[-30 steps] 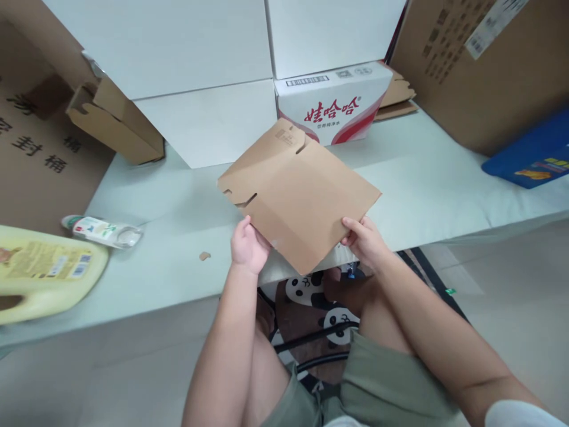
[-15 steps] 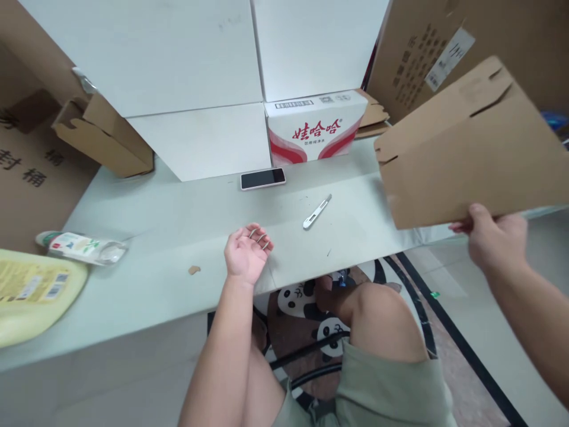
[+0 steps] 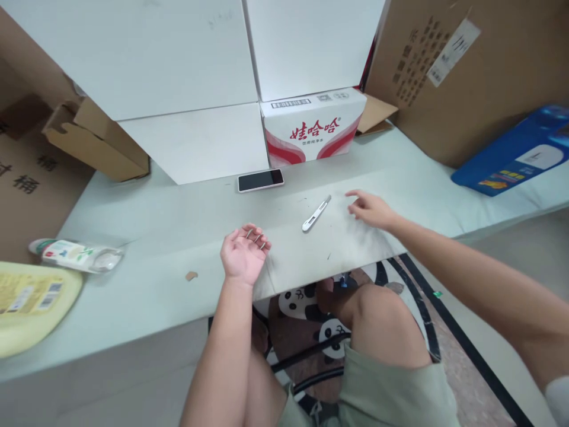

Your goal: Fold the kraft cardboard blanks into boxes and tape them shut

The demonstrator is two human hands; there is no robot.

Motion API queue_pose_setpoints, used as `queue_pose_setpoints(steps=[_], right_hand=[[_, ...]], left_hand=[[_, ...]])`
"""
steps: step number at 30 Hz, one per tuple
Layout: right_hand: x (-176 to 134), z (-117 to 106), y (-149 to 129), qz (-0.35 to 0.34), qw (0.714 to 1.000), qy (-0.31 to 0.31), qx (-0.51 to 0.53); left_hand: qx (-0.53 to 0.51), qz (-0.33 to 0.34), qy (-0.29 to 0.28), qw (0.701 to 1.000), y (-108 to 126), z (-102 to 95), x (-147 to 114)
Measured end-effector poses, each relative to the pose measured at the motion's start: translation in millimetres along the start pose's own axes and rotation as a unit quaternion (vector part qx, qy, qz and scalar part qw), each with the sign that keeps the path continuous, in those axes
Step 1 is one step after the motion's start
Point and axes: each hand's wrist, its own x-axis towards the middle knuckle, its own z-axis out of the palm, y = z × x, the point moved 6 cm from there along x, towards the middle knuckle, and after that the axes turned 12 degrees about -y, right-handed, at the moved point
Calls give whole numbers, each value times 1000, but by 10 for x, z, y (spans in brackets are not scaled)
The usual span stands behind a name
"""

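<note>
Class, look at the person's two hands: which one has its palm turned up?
The left hand: its palm shows, fingers curled. The right hand, beside the white cutter, hides its palm.

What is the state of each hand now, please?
Left hand: open, palm up, holding nothing.
Right hand: loosely open, nothing visible in it, near the white cutter.

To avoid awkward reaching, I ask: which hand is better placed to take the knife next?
Probably the right hand: empty, nearer the knife and pointing toward it. The left hand is palm up.
</note>
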Motion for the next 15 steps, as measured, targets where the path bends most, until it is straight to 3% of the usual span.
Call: queue_pose_setpoints(steps=[3, 6, 11, 15], right_hand=[[-43, 535, -232, -22, 994, -72, -73], [40, 829, -416, -11, 985, -102, -136], [122, 934, -536, 14, 975, -91, -201], [107, 1017, -683, -24, 981, -94, -167]], left_hand=[[0, -1, -4, 1000, 10, 10, -23], [-7, 8, -9, 1000, 59, 2, -80], [-26, 45, -6, 999, 274, -110, -253], [-67, 74, -1, 995, 507, -255, -418]])
